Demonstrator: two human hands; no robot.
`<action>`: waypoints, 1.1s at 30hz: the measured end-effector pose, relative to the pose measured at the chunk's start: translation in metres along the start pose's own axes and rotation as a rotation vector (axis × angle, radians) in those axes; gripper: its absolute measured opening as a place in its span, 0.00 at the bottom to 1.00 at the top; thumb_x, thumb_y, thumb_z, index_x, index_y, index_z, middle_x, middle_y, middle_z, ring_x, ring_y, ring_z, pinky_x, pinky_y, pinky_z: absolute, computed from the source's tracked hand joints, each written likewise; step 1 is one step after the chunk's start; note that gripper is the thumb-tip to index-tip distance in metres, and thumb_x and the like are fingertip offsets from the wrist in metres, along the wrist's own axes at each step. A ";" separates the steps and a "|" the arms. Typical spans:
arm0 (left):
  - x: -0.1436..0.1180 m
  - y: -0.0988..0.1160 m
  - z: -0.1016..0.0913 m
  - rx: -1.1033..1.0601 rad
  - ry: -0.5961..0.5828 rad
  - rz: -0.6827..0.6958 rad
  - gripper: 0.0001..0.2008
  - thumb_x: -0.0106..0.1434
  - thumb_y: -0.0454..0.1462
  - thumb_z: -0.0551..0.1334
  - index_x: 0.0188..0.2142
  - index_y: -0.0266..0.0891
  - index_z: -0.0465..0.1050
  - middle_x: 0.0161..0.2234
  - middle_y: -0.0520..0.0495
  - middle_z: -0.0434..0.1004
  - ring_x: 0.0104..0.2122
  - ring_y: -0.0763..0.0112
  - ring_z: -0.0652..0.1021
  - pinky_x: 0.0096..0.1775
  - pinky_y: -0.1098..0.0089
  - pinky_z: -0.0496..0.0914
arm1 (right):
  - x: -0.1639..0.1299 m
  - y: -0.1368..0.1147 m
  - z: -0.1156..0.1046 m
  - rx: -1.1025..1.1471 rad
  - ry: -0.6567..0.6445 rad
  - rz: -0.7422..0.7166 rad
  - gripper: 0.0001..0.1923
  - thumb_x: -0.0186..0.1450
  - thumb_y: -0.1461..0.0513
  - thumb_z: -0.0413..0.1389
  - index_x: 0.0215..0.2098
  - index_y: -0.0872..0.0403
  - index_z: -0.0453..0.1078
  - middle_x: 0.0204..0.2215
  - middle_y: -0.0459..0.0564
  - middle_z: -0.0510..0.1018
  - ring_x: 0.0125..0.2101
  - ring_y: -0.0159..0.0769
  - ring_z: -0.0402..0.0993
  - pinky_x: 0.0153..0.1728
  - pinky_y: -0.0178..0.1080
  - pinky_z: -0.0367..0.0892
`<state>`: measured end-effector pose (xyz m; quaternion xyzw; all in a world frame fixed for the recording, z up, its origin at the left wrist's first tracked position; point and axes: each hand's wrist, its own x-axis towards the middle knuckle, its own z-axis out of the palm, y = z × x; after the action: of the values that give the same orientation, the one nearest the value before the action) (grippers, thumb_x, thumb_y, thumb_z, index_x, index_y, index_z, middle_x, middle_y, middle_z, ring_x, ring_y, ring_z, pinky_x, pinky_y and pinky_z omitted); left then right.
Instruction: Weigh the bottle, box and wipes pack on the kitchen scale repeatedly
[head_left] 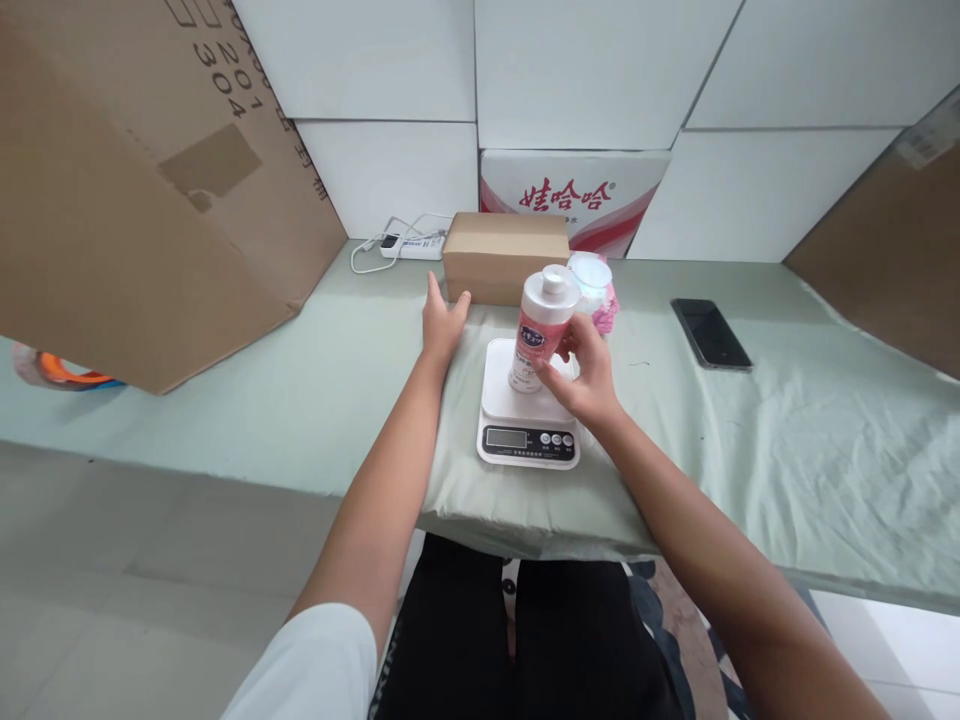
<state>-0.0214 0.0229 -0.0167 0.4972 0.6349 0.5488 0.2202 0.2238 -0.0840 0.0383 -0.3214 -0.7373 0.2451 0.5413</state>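
- Right hand (591, 378): thumb and fingers pinching pink-and-white plastic bottle with white cap (536, 335), which is upright above the platform of white kitchen scale with black button panel (497, 400).
- Left hand (444, 325): spread, thumb apart from forefinger, at front left corner of plain brown cardboard box (484, 272).
- Can't tell if left fingertips touch the box, or if the bottle's base meets the platform.
- In the way: brown box directly behind scale; white round-topped container (591, 272) plus crumpled pink item (606, 315) just behind right hand.
- Back: white power strip (421, 246) with looped cable left of box; white carton with red lettering (574, 195) behind it.
- Sides: large brown carton with black print (150, 180) leans in at left; brown carton panel (900, 230) at right.
- Black phone (712, 335) well right of scale.
- Edges: pale green cloth (315, 400) drops off near the scale's front; bare stretches left of left forearm and between right hand and phone.
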 end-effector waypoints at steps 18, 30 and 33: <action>0.004 -0.004 0.001 0.004 -0.007 -0.011 0.48 0.65 0.48 0.69 0.78 0.39 0.50 0.77 0.37 0.54 0.78 0.52 0.54 0.76 0.56 0.50 | 0.015 0.020 -0.027 -0.162 0.246 0.036 0.27 0.64 0.41 0.64 0.51 0.48 0.71 0.36 0.50 0.77 0.32 0.40 0.72 0.35 0.46 0.72; 0.002 -0.004 0.000 -0.018 -0.002 -0.027 0.47 0.64 0.48 0.70 0.77 0.43 0.53 0.77 0.40 0.56 0.77 0.52 0.56 0.76 0.55 0.50 | 0.027 0.113 -0.112 -0.586 0.594 0.324 0.32 0.58 0.55 0.64 0.59 0.55 0.72 0.43 0.53 0.81 0.29 0.36 0.69 0.42 0.51 0.75; 0.004 -0.006 0.001 -0.020 -0.004 -0.027 0.47 0.64 0.48 0.70 0.77 0.44 0.53 0.77 0.40 0.57 0.77 0.52 0.57 0.76 0.55 0.51 | 0.025 0.125 -0.110 -0.585 0.609 0.344 0.32 0.58 0.54 0.64 0.59 0.55 0.71 0.43 0.53 0.81 0.29 0.36 0.69 0.41 0.49 0.75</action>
<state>-0.0247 0.0270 -0.0217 0.4872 0.6358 0.5512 0.2338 0.3499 0.0204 -0.0017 -0.6360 -0.5185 0.0072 0.5715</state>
